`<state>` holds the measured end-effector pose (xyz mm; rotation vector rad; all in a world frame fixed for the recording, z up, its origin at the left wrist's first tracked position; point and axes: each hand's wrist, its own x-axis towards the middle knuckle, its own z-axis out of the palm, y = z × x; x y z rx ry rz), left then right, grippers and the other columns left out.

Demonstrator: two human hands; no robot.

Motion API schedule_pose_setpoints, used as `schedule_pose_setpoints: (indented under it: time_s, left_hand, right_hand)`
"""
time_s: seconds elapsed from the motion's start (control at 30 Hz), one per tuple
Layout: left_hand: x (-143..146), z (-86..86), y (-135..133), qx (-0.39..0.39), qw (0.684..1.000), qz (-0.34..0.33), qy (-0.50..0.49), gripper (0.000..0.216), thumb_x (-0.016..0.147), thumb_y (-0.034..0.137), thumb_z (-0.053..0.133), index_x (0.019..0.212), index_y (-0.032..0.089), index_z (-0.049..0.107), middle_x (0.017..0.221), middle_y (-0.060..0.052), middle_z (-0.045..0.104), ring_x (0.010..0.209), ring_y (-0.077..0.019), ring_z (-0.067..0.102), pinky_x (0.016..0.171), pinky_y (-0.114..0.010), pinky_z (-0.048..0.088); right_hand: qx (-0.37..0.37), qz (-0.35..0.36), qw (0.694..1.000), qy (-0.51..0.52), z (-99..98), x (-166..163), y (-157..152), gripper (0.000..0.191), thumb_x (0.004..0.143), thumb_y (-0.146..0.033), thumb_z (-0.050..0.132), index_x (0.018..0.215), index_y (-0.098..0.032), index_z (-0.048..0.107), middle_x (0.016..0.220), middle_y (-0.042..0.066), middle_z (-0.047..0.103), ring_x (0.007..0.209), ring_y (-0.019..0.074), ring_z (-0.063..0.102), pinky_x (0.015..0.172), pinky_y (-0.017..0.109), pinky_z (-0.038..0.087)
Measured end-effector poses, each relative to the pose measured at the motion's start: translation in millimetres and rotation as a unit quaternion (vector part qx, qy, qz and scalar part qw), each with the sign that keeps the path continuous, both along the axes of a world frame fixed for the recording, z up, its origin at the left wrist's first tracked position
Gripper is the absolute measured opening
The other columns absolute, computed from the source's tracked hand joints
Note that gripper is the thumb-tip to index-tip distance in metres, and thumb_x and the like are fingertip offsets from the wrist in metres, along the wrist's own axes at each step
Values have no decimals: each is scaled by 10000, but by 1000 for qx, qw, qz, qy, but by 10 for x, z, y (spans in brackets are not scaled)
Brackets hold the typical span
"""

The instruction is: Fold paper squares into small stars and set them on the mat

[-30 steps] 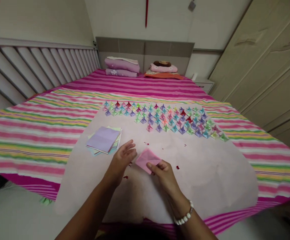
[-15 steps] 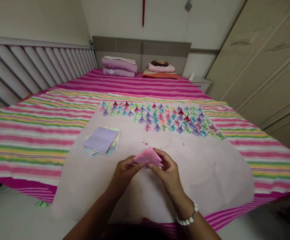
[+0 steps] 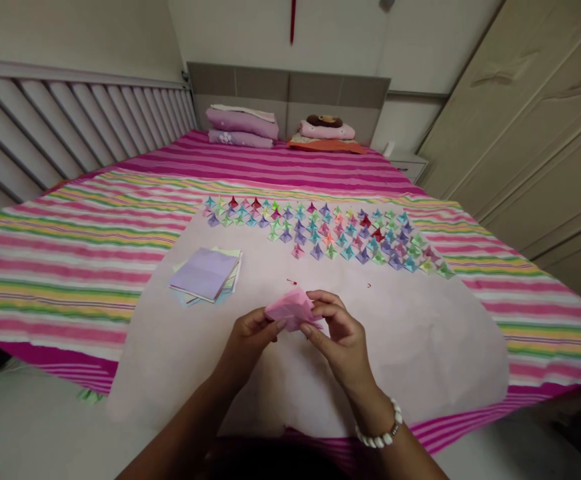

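Our bare left hand (image 3: 251,339) and bracelet-wearing right hand (image 3: 341,333) both pinching a folded pink paper piece (image 3: 291,312), held above a pale paper sheet (image 3: 420,340), we have a square-topped purple paper stack (image 3: 205,273) lying to the left.

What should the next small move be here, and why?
Probably press the pink paper flatter with the right hand: the left hand pinches one side, the right thumb and fingers are on the other, and the layers there seem slightly parted.
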<state>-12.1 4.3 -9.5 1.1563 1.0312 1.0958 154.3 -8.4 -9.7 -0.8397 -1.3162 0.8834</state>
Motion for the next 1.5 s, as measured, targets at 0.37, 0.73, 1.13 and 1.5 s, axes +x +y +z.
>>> schedule_pose_setpoints:
  time_s: [0.37, 0.73, 1.13, 1.5]
  left_hand:
    - [76, -22, -54, -82, 994, -32, -65, 205, 676, 318, 764, 754, 153, 672, 613, 21, 593, 504, -69, 460, 451, -187, 380]
    - [64, 75, -60, -203, 969, -26, -139, 241, 674, 360, 712, 645, 131, 643, 562, 10, 540, 502, -73, 445, 463, -193, 358]
    - [38, 100, -45, -238, 950, -54, -197, 257, 661, 381, 638, 747, 141, 677, 696, -55, 657, 599, -129, 553, 515, -225, 446]
    - [140, -42, -41, -123, 990, 65, -29, 331, 663, 454, 743, 671, 138, 644, 602, 23, 530, 583, -94, 436, 581, -226, 363]
  right_hand:
    - [-33, 14, 999, -5, -91, 0, 4, 133, 776, -155, 694, 834, -267, 735, 928, 42, 607, 933, 199, 573, 793, 335, 463]
    - [-27, 91, 993, -73, -61, 85, -38, 213, 858, -172, 569, 937, -282, 732, 922, 49, 598, 889, 206, 570, 766, 344, 446]
    - [-70, 0, 995, -75, -133, -11, 0, 43, 768, -268, 706, 765, -225, 710, 831, 46, 602, 769, 185, 574, 619, 296, 463]
    - [-71, 4, 997, -43, -119, -98, 7, 30, 766, -198, 685, 747, -218, 696, 742, 16, 593, 682, 152, 548, 586, 275, 416]
